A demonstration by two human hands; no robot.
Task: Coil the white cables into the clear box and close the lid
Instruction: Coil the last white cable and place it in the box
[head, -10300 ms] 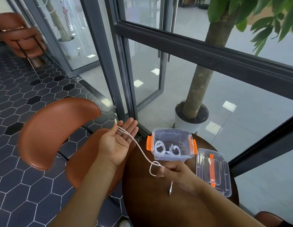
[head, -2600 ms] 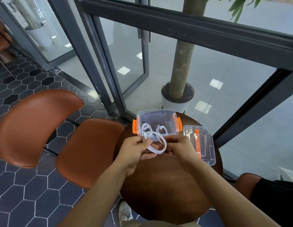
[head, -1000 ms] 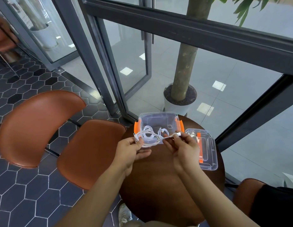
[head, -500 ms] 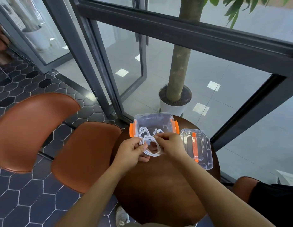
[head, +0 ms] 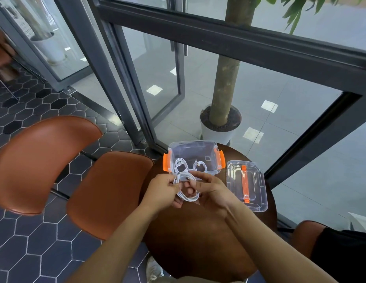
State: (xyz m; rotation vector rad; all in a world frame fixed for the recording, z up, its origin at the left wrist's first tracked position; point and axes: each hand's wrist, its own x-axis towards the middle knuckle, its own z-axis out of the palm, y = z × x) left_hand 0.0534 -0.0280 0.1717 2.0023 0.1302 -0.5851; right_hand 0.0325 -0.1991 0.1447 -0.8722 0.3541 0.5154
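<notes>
1. Where the dark hexagon-tiled floor (head: pixel 35 252) meets the glazed wall (head: pixel 157 78), a brown chair (head: pixel 108 190) is seen at the left. Its seat is just beside the left edge of the table.
2. A round dark wooden table (head: pixel 198 237) fills the near middle, and both forearms are stretched over it.
3. A tree (head: pixel 226 78) in a white pot (head: pixel 217 134) is seen behind the glass, just far of the table.
4. The clear box (head: pixel 193 149) is set at the far edge of the table with its top open. An orange latch is fitted on its left side and another on its right. Two coiled white cables (head: pixel 180 165) are laid side by side on its floor.
5. The lid (head: pixel 257 181) is laid flat on the table just right of the box, apart from it. An orange strip runs along its middle from far to near.
6. The left hand (head: pixel 159 190) is curled, and the left side of a loop of cable is pinched between its thumb and fingers.
7. The right hand (head: pixel 214 190) is bent round the right side of the same loop. Its forefinger is laid across the top, and other fingertips are seen through the ring.
8. The white cable (head: pixel 188 198) is wound into a small ring of several turns. It is held between the two hands above the table, just near of the box's near wall and outside the box. Whether the ring touches that wall cannot be told.
</notes>
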